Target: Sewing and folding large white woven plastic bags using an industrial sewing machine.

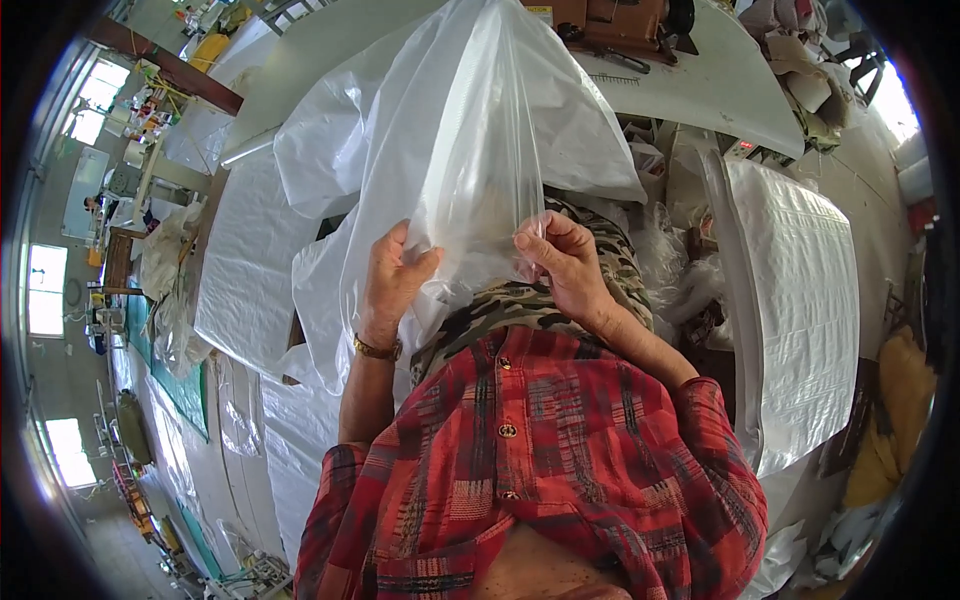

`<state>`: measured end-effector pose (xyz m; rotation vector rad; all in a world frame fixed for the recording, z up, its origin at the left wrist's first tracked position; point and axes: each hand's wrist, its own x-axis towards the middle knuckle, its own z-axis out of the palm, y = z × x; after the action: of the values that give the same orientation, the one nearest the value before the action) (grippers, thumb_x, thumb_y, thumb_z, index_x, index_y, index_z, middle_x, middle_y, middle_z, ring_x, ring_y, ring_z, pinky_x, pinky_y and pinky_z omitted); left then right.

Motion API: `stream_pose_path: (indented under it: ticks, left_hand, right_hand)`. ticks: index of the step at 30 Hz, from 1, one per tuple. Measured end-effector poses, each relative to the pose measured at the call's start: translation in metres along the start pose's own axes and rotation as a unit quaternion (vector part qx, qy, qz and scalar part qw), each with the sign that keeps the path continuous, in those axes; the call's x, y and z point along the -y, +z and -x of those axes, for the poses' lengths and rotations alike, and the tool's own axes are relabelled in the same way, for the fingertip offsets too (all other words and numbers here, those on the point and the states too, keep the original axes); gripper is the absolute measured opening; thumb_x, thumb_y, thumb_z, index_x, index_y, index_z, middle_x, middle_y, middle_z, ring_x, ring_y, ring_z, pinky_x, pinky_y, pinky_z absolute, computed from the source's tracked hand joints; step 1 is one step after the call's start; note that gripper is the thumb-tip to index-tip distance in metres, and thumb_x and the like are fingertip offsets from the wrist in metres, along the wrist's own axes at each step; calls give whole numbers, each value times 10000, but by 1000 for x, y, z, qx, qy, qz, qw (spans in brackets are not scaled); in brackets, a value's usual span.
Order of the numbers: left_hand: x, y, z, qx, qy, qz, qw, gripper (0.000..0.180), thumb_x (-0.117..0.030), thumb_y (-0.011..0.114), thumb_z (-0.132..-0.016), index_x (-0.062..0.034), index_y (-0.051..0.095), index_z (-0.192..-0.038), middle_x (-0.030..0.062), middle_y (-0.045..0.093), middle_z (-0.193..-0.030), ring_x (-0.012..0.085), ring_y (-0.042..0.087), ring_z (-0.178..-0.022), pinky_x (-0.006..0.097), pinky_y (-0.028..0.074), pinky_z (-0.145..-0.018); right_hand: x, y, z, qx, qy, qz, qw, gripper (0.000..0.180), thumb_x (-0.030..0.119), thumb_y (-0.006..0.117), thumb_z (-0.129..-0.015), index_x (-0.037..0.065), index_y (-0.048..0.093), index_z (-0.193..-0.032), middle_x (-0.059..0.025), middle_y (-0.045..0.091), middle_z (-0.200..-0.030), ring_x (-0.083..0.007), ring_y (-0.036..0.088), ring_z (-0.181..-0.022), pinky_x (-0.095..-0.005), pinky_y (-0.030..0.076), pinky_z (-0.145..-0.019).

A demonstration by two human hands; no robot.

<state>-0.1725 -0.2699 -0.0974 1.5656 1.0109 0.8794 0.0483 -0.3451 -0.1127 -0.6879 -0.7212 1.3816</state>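
Clear bag (470,130): standing upright before the chest, left hand (392,275) and right hand (560,262) both pinching its lower edge with closed fingers. White sacks (800,300) are lying stacked at right; a grey bench (700,85) is sitting beyond.

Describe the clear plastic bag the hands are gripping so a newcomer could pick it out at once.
Start from the red plaid shirt at the bottom. Just above it, the left hand and right hand pinch the clear plastic bag, which rises toward the grey table. Unlike the opaque white woven sacks around it, it is see-through and glossy.
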Motion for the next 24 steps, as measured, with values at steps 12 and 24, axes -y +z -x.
stream_pose_path:
  ticks: [12,24]
  left_hand:
    - [-55,39,21,-35,168,-254,952,82,-42,590,-910,4,563,-973,157,564,-727,277,571,-597,323,455,-567]
    - [-39,28,13,61,119,-134,982,68,-13,556,-904,32,595,-936,87,611,-769,127,548,-687,264,452,-641]
  right_hand:
    - [36,33,-11,138,-286,598,736,176,135,675,-845,56,525,-802,-86,554,-584,-322,589,-587,-399,491,-725]
    - [22,37,-7,251,-337,592,688,199,211,625,-847,41,521,-861,-86,581,-581,-277,620,-550,-387,494,-607]
